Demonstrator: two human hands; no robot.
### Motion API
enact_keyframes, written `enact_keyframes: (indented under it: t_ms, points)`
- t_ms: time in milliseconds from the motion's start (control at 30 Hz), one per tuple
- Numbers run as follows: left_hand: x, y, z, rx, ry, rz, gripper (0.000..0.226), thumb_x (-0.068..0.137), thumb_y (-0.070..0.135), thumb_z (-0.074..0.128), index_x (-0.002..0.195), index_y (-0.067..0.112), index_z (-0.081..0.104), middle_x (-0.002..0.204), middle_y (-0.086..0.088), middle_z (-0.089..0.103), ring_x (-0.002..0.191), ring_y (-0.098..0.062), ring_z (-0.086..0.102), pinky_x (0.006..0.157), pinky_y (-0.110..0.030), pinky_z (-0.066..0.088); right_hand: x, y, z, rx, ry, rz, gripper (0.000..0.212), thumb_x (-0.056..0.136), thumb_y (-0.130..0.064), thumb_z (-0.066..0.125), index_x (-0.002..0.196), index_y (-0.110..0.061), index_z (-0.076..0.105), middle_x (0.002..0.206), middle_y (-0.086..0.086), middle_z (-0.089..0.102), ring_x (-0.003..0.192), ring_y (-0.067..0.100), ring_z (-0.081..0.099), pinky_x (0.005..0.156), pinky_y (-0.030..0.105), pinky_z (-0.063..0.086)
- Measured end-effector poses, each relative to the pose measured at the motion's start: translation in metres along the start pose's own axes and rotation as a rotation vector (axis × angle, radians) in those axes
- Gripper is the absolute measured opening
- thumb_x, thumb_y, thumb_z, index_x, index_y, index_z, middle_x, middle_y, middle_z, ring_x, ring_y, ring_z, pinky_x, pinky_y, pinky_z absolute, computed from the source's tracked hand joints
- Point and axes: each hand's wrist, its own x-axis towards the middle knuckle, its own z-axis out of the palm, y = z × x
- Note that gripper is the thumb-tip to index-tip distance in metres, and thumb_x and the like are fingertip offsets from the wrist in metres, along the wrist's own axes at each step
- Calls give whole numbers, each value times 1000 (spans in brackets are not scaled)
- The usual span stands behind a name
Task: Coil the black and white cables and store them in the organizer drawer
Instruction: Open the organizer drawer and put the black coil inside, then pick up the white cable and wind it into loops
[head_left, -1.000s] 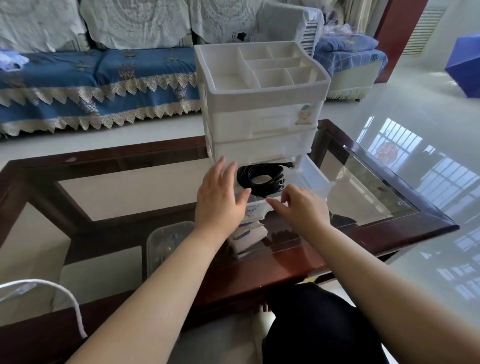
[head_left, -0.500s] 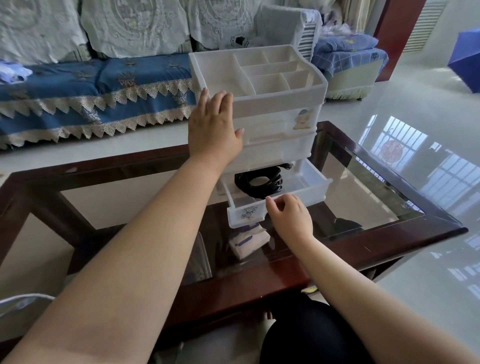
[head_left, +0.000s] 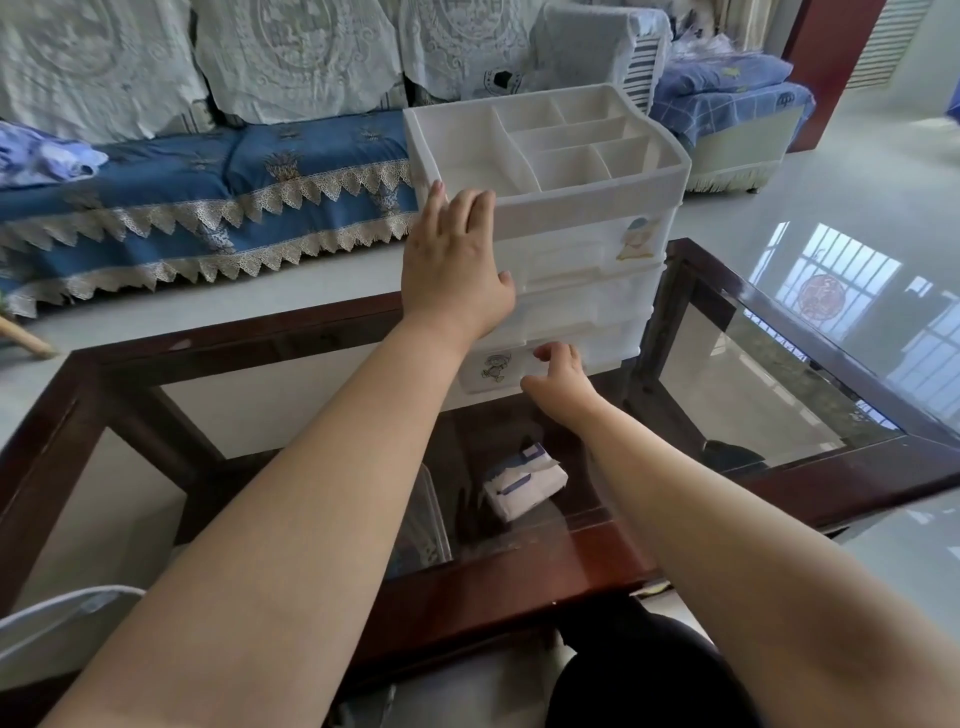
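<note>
- The glass table (head_left: 779, 395) with its dark wood frame carried the white plastic organizer (head_left: 587, 208), which stood beyond the fingertips of both hands.
- The organizer looked light and smooth, so I judge it could slide on the glass; holding its body while pushing seems the safe way.
- The left hand (head_left: 452, 265) lay flat on the organizer's near left corner, with the fingers straight and pointing up to the rim.
- The bottom drawer (head_left: 498, 371) was nearly closed. Half a second earlier it was pulled far out, with the black coil visible inside. Now the cables were hidden, presumably in this drawer.
- The right hand (head_left: 563, 376) touched the drawer front with loosely bent fingers. Whether they pinched the edge, I cannot tell.
- A small white packet (head_left: 524, 480) lay under the glass, below the right wrist.
</note>
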Motion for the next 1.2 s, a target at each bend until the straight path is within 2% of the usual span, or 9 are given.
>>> enact_keyframes:
  t_ms: [233, 367, 433, 533, 633, 733, 833, 1033, 1200]
  points:
    - [-3, -10, -4, -176, -57, 49, 73, 92, 26, 55, 153, 13, 18, 162, -3, 16, 150, -28, 0, 119, -39, 12, -24, -1, 11, 58, 60, 28, 44, 85, -22, 53, 127, -13, 47, 129, 3, 41, 101, 15, 51, 85, 28, 44]
    - [-42, -36, -10, -420, -20, 18, 56, 93, 18, 57, 145, 11, 37, 148, -10, 43, 137, -25, 36, 110, -34, 30, -42, -8, 21, 19, -106, -49, 24, 85, -27, 57, 108, -21, 55, 107, 0, 59, 86, 17, 61, 75, 34, 54]
    - [-77, -53, -7, -345, -96, -104, 38, 94, 23, 56, 130, 14, 49, 130, -8, 55, 119, -25, 50, 94, -37, 43, -50, -17, 24, -50, -262, -84, 19, 87, -29, 58, 104, -21, 56, 101, -1, 63, 82, 18, 63, 75, 36, 56]
    - [-132, -81, -3, -60, -388, -285, 20, 97, 35, 50, 110, 21, 57, 110, 0, 60, 89, -17, 55, 72, -31, 45, -65, -33, 36, -194, -501, -139, 18, 90, -33, 58, 103, -20, 56, 99, 1, 65, 73, 13, 63, 63, 29, 55]
    - [-169, -102, -9, 160, -762, -383, 30, 95, 48, 49, 107, 22, 57, 104, 1, 62, 90, -17, 59, 83, -36, 52, -78, -50, 47, -344, -642, -167, 24, 91, -35, 57, 108, -17, 57, 100, 2, 66, 76, 13, 64, 50, 19, 43]
    - [-186, -123, -22, 307, -984, -446, 39, 95, 54, 44, 116, 24, 55, 117, 1, 61, 108, -20, 58, 98, -41, 46, -92, -64, 59, -389, -664, -225, 30, 90, -36, 58, 111, -15, 60, 105, 3, 66, 84, 16, 63, 66, 26, 49]
    - [-199, -140, -25, 393, -1090, -521, 33, 96, 38, 39, 115, 20, 59, 123, -2, 61, 112, -25, 57, 100, -42, 43, -109, -76, 71, -432, -711, -275, 33, 91, -37, 58, 114, -14, 61, 110, 2, 64, 95, 18, 62, 86, 33, 50]
    - [-228, -137, -31, 245, -1231, -695, 25, 95, 15, 36, 76, 10, 53, 77, -6, 63, 68, -21, 61, 84, -32, 51, -138, -89, 82, -423, -782, -290, 34, 94, -38, 53, 114, -13, 63, 109, 6, 68, 94, 20, 64, 84, 32, 50]
    - [-242, -145, -31, 278, -1163, -634, 25, 93, 17, 39, 95, 15, 64, 92, -2, 68, 84, -20, 65, 79, -30, 50, -153, -90, 90, -335, -761, -247, 30, 96, -36, 51, 110, -11, 61, 99, 10, 70, 82, 20, 67, 77, 33, 53]
